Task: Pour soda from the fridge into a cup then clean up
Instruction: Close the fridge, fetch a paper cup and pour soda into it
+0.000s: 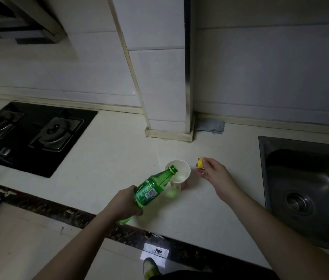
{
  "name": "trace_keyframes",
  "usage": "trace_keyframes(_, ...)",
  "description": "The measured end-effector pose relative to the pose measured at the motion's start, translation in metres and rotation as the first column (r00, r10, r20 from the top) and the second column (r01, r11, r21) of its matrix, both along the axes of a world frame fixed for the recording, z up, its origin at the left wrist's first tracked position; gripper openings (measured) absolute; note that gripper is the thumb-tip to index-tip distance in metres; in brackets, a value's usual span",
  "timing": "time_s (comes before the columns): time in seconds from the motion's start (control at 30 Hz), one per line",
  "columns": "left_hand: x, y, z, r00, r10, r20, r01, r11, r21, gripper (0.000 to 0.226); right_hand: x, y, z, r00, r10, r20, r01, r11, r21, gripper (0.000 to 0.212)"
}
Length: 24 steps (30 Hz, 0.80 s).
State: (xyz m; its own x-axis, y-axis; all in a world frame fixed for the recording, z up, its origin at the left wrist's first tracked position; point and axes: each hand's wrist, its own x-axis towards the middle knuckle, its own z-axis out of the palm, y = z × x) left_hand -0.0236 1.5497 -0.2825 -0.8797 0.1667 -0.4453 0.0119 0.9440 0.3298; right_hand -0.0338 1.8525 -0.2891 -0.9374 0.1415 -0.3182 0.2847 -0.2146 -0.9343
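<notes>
Mid-pour: left hand (pixel 123 203) gripping tilted green bottle (pixel 153 188), mouth over paper cup (pixel 178 174) on tabletop (pixel 103 158), right hand (pixel 214 174) pinching yellow cap (pixel 200 163); next, probably righting and recapping.

Left hand (pixel 124 203) wrapped around the lower body of the bottle (pixel 153 188), forearm reaching in from the counter's front edge, wrist tipped forward. Right hand (pixel 214 174) out over the counter, thumb and forefinger pinching the cap (pixel 200 163), other fingers loosely spread.
</notes>
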Motion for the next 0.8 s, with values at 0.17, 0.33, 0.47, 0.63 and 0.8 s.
trace_keyframes(0.17,-0.001,0.001,0.005,1.000,-0.012,0.003,0.012,1.000,-0.021,0.064,0.000,-0.001,0.000,1.000,0.014,0.004,-0.014,1.000,0.004,0.019)
trace_keyframes(0.33,-0.002,0.004,0.009,1.000,-0.015,0.005,0.015,0.999,-0.050,0.063,0.000,-0.002,0.000,1.000,0.019,0.013,-0.019,1.000,-0.006,0.019)
trace_keyframes(0.47,-0.003,0.004,0.012,1.000,-0.020,0.002,0.020,0.998,-0.067,0.061,0.001,-0.003,-0.001,1.000,0.018,0.018,-0.017,1.000,-0.004,0.022)
trace_keyframes(0.63,-0.002,0.007,0.015,1.000,-0.024,0.017,0.026,0.997,-0.079,0.059,0.001,-0.004,-0.003,0.999,0.024,0.026,-0.024,1.000,0.001,0.020)
trace_keyframes(0.8,0.000,0.005,0.017,0.999,-0.024,0.023,0.026,0.996,-0.084,0.058,0.000,-0.005,-0.004,0.999,0.029,0.028,-0.029,1.000,0.001,0.022)
